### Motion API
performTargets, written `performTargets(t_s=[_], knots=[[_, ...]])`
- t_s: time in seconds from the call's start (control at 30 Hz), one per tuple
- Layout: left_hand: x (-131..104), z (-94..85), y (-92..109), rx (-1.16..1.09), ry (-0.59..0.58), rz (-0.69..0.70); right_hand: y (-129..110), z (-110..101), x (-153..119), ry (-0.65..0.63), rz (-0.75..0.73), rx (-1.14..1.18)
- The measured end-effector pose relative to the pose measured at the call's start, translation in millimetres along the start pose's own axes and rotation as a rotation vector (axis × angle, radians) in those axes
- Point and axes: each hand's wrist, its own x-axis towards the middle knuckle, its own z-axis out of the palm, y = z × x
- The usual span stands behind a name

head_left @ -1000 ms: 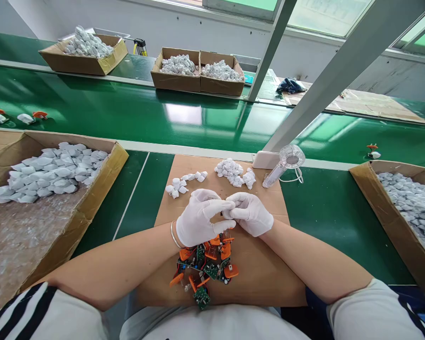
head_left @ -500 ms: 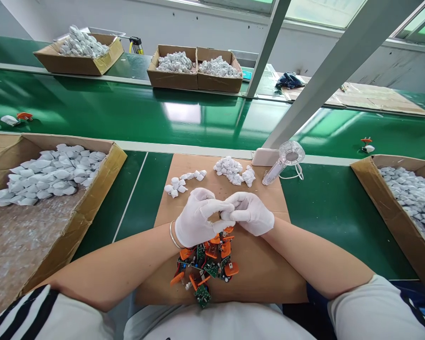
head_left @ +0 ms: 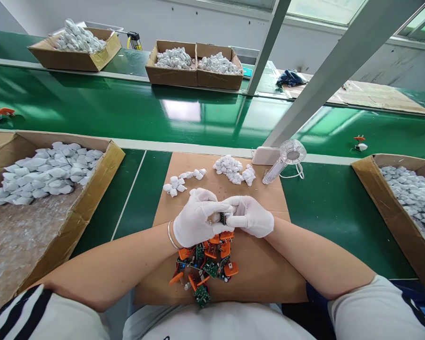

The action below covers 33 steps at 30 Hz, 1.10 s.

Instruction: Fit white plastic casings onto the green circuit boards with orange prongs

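Note:
Both my hands wear white gloves and meet above the cardboard sheet. My left hand is closed, its fingers pinching a small dark circuit board from the left. From the right, my right hand has its thumb and fingertips on the same board; something white shows beside it, too covered to name. Just below lies a pile of green circuit boards with orange plastic parts and wires. Beyond my hands, small white housings sit in a left cluster and a larger heap.
Open cartons of white housings stand at left and right, with more cartons on the far ledge. A clear handheld fan stands near a slanted metal post. A green conveyor belt crosses behind, carrying a few assembled pieces.
The circuit board between my fingers shows more plainly now, as my fingertips have shifted slightly. Pieces on the green belt have moved left.

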Motion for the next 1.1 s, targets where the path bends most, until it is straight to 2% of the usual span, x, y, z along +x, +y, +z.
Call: performTargets(t_s=[0.13, 0.3, 0.47, 0.67, 0.83, 1.0, 1.1], knots=[[2.3, -1.5, 1.0, -0.012, -0.013, 0.021, 1.1, -0.7, -1.2, 0.012, -0.022, 0.000], [3.5, -2.7, 2.4, -0.023, 0.004, 0.040, 2.1, -3.0, -0.4, -0.032, -0.051, 0.036], [1.7, -2.2, 2.3, -0.016, 0.011, 0.070, 0.0, -0.6, -2.1, 0.025, -0.032, 0.001], [1.2, -4.3, 3.5, -0.020, -0.004, 0.031, 4.8, -7.7, -1.6, -0.029, -0.048, 0.046], [1.1, -6.0, 3.5, 0.038, -0.085, -0.017, 3.5, -7.0, -1.5, 0.037, -0.064, -0.030], [0.0, -3.9, 1.8, 0.013, -0.073, -0.031, -0.7, -7.1, -0.5, -0.018, -0.071, 0.030], [-0.9, -2.9, 2.0, 0.027, -0.074, -0.034, -1.7, -7.3, 0.1, 0.013, -0.052, 0.021]])
